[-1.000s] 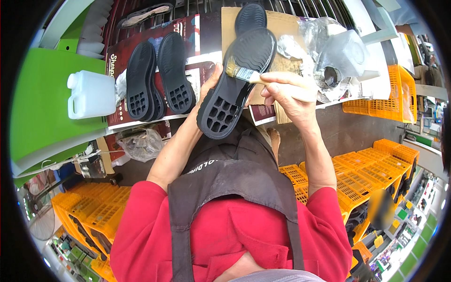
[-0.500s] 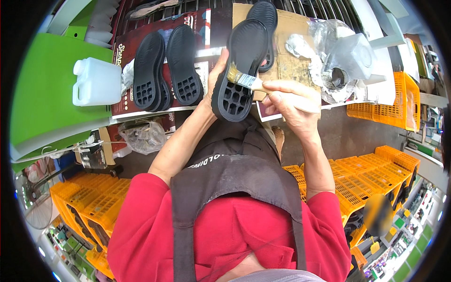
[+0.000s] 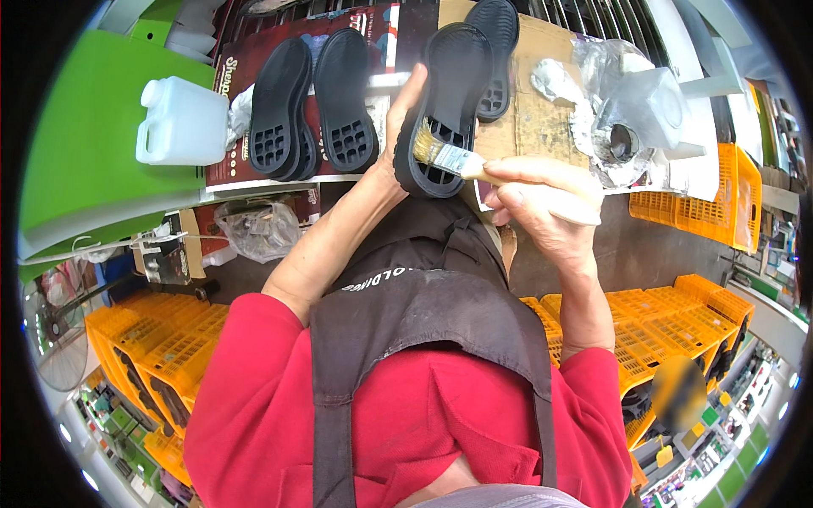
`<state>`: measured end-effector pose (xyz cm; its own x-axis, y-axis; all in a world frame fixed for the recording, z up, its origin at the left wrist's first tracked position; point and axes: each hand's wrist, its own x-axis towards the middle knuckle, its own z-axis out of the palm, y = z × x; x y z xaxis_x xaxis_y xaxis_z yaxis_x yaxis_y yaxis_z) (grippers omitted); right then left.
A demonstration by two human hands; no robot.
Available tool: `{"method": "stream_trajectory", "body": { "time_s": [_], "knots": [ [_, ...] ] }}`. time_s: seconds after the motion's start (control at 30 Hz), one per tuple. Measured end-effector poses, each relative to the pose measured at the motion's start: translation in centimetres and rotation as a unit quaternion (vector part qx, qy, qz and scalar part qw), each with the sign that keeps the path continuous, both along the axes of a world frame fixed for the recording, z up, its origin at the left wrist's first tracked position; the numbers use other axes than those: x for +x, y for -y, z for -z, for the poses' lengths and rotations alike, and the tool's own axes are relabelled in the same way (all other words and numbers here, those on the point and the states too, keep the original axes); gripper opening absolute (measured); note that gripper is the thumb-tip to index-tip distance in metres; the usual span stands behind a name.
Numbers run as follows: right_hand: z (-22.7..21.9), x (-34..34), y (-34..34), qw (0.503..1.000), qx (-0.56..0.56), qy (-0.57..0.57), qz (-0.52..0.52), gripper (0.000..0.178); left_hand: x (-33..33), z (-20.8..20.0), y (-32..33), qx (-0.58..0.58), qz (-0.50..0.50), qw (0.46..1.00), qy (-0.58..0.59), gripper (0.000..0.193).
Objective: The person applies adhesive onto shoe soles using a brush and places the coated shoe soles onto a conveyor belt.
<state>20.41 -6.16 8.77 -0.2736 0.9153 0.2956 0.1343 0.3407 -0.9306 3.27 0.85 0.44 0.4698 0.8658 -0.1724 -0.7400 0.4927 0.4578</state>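
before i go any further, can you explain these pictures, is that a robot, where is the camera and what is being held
There is no machine: these are a person's own bare hands. The view comes from a wide fisheye camera worn on the head, looking down, so straight edges bend near the rim.

The left hand holds a black shoe sole with a gridded heel. The right hand holds a flat, pale-handled paintbrush, its bristles at that grid.

On the work surface lie an overlapping stack of black soles, a single black sole and a partly hidden black sole near brown cardboard. At left is a whitish plastic jug.
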Motion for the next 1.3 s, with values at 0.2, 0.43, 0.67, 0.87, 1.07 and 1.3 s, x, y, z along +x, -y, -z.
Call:
{"method": "stream_trajectory", "body": {
  "time_s": [0.2,0.43,0.67,0.87,1.07,1.3],
  "knots": [
    [-2.4,0.3,-0.8,0.998,-0.001,0.008,-0.056,0.012,-0.5,-0.9,0.3,-0.004,0.007,1.000,-0.005,0.050],
    [-3.0,0.7,-2.3,0.990,0.025,0.009,-0.136,0.035,-1.5,-2.6,1.7,0.339,-0.027,0.902,-0.267,0.077],
    [-2.4,1.1,-4.7,0.959,0.111,-0.016,-0.258,0.038,-2.0,-2.7,4.4,0.112,0.036,0.961,-0.250,0.035],
    [-2.0,2.1,-5.8,0.956,0.015,-0.008,-0.294,0.032,-2.8,-2.3,3.4,0.000,0.218,0.958,-0.186,0.032],
    [-1.3,2.5,-7.1,0.934,0.075,0.022,-0.350,0.030,-2.5,-2.1,3.7,-0.010,0.263,0.951,-0.164,0.023],
    [-2.6,2.8,-7.5,0.928,-0.031,0.062,-0.366,0.027,-2.7,0.3,3.2,0.110,0.290,0.930,-0.199,0.037]
  ]
}}
